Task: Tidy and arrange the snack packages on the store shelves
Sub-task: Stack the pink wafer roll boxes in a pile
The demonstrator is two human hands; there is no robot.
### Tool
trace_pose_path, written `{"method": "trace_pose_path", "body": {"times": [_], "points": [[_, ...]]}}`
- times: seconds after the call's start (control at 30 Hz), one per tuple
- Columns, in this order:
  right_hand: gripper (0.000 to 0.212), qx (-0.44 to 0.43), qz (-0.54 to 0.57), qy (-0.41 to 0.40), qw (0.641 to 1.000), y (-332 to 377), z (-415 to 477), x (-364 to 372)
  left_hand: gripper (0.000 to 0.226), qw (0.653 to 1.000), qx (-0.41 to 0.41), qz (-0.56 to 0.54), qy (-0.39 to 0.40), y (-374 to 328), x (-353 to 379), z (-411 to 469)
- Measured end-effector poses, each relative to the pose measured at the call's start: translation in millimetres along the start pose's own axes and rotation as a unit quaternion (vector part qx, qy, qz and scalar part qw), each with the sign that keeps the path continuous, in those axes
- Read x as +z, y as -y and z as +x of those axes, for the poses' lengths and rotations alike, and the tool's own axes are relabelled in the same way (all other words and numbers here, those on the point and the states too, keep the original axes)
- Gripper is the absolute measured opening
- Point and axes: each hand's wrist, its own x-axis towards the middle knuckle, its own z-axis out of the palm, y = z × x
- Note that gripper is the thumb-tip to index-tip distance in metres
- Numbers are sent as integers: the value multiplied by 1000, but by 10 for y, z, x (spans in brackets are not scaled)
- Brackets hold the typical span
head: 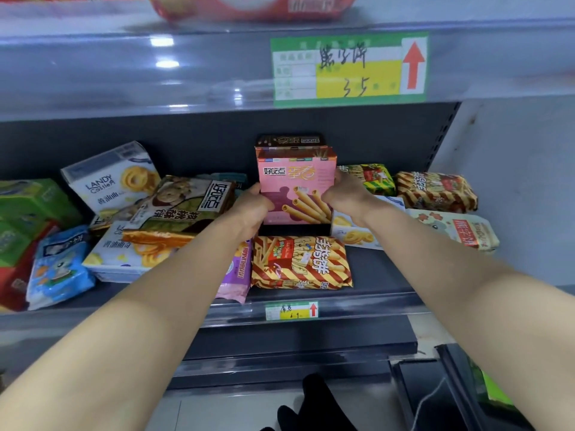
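A pink box of egg rolls [295,188] stands upright at the middle of the dark shelf [373,275]. My left hand [255,209] grips its left side and my right hand [345,194] grips its right side. A dark brown box [291,140] stands right behind it, mostly hidden. In front lies a striped red and yellow snack bag [300,262]. A pink and purple bag [236,275] lies beside it, partly under my left forearm.
Left of my hands lies a jumble: white cookie boxes [112,178], a walnut biscuit box [186,203], a blue bag [59,265] and green boxes [28,209]. At the right lie striped bags [435,191], a green bag [371,178] and a cream bag [454,228]. The upper shelf edge carries a price tag [348,70].
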Motion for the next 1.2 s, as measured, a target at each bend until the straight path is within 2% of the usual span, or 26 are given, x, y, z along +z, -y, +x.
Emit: {"method": "trace_pose_path", "body": {"times": [0.2,0.4,0.53,0.77,0.9,1.1,1.2], "points": [[52,-6,27,48,998,60,-210,34,46,1000,-5,2,6,-12,-59,-135],[41,-4,81,31,996,99,-191,79,48,1000,4,-16,-23,-39,-52,-151],[44,-6,51,27,998,81,-224,124,50,1000,3,5,-6,-7,-65,-178],[31,36,18,-31,999,175,-450,156,45,998,-2,48,27,-58,-187,-417],[52,50,-5,-35,998,296,-751,194,49,998,10,48,35,-148,-244,-692],[53,-13,-62,-30,997,618,-1341,224,57,995,26,60,76,-302,-426,-1201],[50,-36,-74,-42,996,768,-1638,291,54,992,34,94,71,-339,-533,-1568]]}}
